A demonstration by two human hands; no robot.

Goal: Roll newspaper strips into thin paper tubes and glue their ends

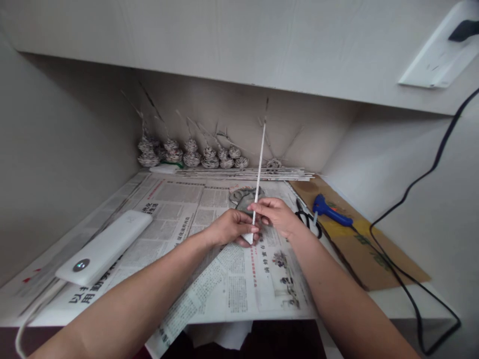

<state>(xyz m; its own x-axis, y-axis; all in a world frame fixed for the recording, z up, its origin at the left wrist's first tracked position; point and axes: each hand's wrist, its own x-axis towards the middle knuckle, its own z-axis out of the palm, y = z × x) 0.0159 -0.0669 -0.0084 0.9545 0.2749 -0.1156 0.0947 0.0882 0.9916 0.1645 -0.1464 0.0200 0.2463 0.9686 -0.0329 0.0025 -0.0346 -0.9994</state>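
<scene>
A thin white rolled-paper tube stands nearly upright between my hands, with a darker, narrower tip at its top. My left hand is closed around its lower end, where the paper flares out. Just above, my right hand pinches the tube between thumb and fingers. From the left hand a strip of newspaper slants down to the lower left, past the table's front edge. Behind the hands lies a greyish cloth-like thing, partly hidden.
Several woven gourd-shaped paper pieces line the back wall, with a bundle of paper sticks before them. A white power bank lies left. Black-handled scissors, a blue glue gun on cardboard and a black cord are right.
</scene>
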